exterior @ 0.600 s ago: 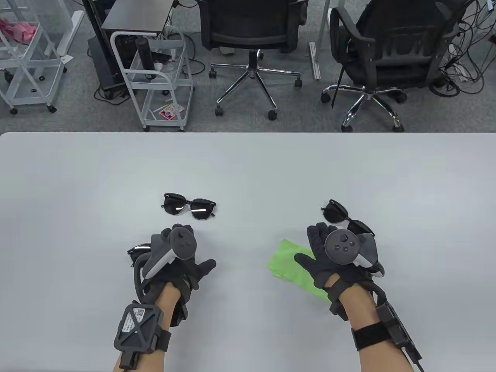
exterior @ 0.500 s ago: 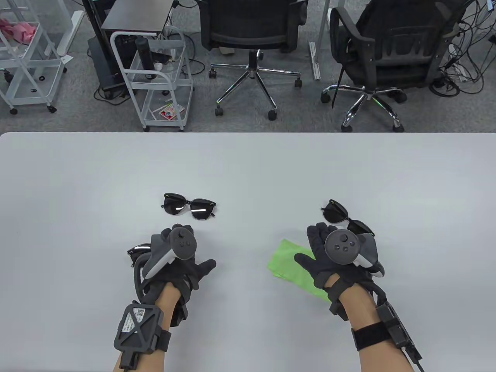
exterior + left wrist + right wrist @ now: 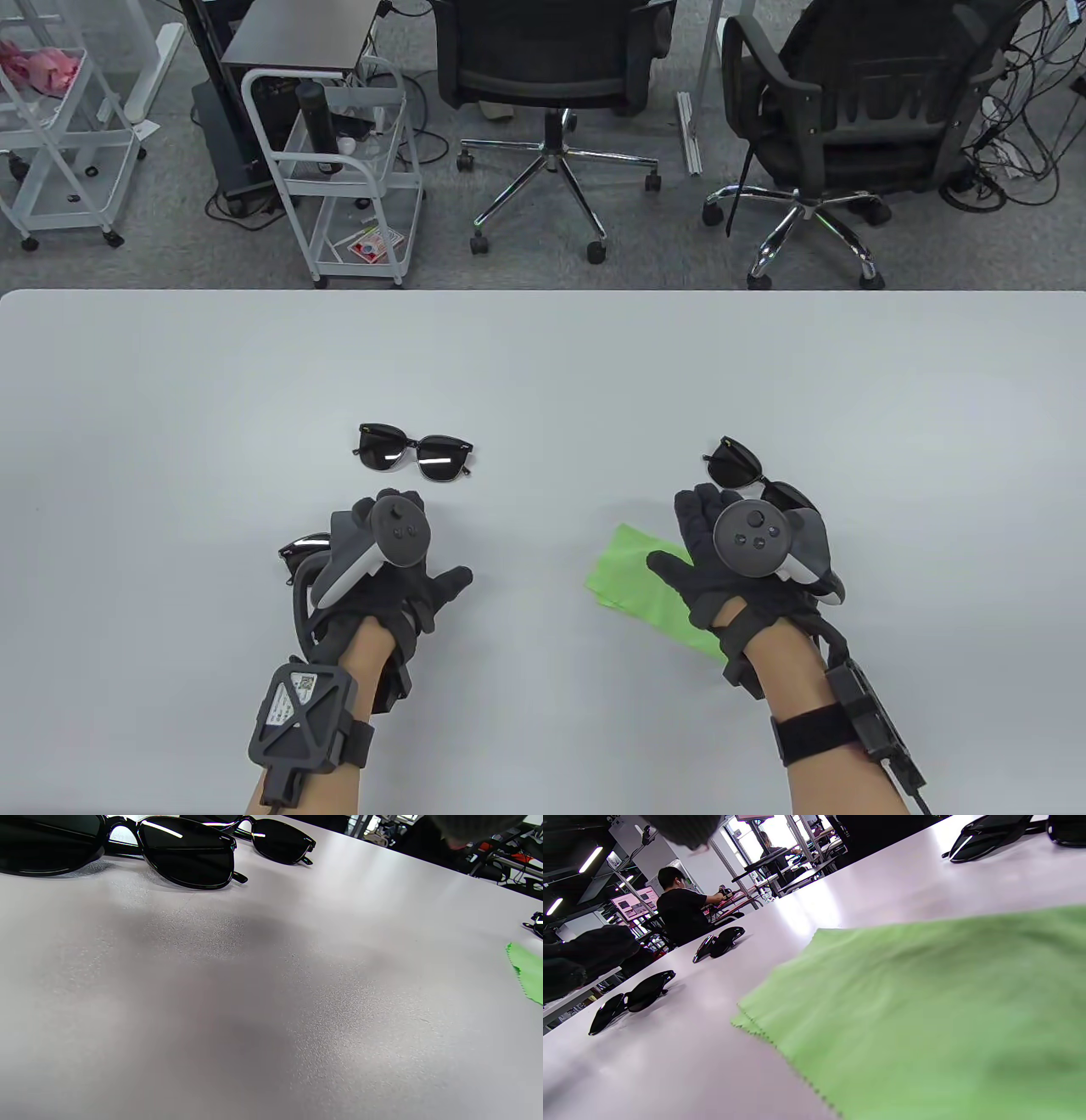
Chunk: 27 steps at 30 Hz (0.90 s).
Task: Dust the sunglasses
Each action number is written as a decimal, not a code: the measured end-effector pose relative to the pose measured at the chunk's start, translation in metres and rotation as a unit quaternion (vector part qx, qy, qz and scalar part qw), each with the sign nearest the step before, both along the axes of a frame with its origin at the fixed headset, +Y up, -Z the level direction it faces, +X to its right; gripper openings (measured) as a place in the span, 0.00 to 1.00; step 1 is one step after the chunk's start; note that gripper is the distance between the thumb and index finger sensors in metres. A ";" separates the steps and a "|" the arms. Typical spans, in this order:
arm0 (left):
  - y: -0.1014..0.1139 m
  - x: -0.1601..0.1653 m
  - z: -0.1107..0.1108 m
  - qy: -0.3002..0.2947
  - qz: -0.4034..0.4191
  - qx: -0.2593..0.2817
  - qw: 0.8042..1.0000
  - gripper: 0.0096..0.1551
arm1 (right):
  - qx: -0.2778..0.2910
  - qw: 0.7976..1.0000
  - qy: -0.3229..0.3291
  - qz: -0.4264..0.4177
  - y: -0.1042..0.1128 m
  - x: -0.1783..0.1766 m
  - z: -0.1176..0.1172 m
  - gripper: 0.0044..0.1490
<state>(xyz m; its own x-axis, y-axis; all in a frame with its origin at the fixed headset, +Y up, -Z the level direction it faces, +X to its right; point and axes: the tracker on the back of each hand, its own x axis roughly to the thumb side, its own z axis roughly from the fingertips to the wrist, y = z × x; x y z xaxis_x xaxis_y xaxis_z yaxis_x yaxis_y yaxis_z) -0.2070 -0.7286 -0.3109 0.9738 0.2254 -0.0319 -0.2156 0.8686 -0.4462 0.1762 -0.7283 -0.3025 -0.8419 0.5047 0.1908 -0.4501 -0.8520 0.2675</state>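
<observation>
Three black sunglasses lie on the white table (image 3: 543, 373). One pair (image 3: 414, 454) lies beyond my left hand. A second pair (image 3: 299, 548) lies partly hidden under my left hand's outer side. A third pair (image 3: 747, 471) lies just beyond my right hand's fingers. A green cloth (image 3: 628, 581) lies flat on the table. My left hand (image 3: 407, 586) is palm down with fingers spread and holds nothing. My right hand (image 3: 696, 552) is open, palm down over the cloth's right part. I cannot tell whether it touches the cloth. The cloth (image 3: 925, 1005) fills the right wrist view.
Two office chairs (image 3: 556, 76) and a white wire cart (image 3: 339, 170) stand on the floor beyond the table's far edge. In the left wrist view the nearest sunglasses (image 3: 186, 857) lie close ahead and the cloth's corner (image 3: 528, 971) shows at the right.
</observation>
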 end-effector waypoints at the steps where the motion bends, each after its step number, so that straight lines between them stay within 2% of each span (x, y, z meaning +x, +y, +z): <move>1: 0.001 -0.001 0.000 0.001 0.001 0.000 1.000 0.65 | 0.000 1.000 0.000 0.000 0.000 0.000 0.000 0.55; 6: 0.009 -0.017 -0.004 0.029 -0.023 0.034 0.999 0.61 | 0.002 1.000 0.003 0.000 0.001 0.000 0.000 0.55; 10: 0.000 -0.045 -0.009 0.086 -0.042 0.032 0.995 0.59 | 0.004 1.000 0.006 -0.001 0.001 0.000 0.000 0.55; 15: -0.010 -0.072 -0.013 0.140 -0.099 0.063 0.983 0.53 | 0.002 1.000 0.007 -0.001 0.001 -0.001 0.000 0.55; 19: -0.019 -0.074 -0.015 0.139 -0.118 0.047 0.982 0.50 | -0.002 1.000 0.010 0.001 0.000 -0.001 -0.001 0.55; 24: -0.020 -0.070 -0.021 0.135 -0.180 0.096 0.970 0.41 | -0.002 1.000 0.014 -0.001 0.001 -0.003 0.001 0.55; 27: -0.019 -0.069 -0.021 0.137 -0.189 0.103 0.967 0.35 | 0.002 1.000 0.018 -0.005 0.002 -0.005 0.001 0.54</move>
<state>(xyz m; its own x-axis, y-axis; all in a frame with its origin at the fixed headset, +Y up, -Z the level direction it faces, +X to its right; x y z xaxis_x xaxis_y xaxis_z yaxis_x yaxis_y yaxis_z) -0.2762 -0.7476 -0.3319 0.9490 -0.1156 -0.2934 0.0485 0.9728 -0.2265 0.1715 -0.7264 -0.3012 -0.8292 0.5131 0.2219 -0.4496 -0.8480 0.2806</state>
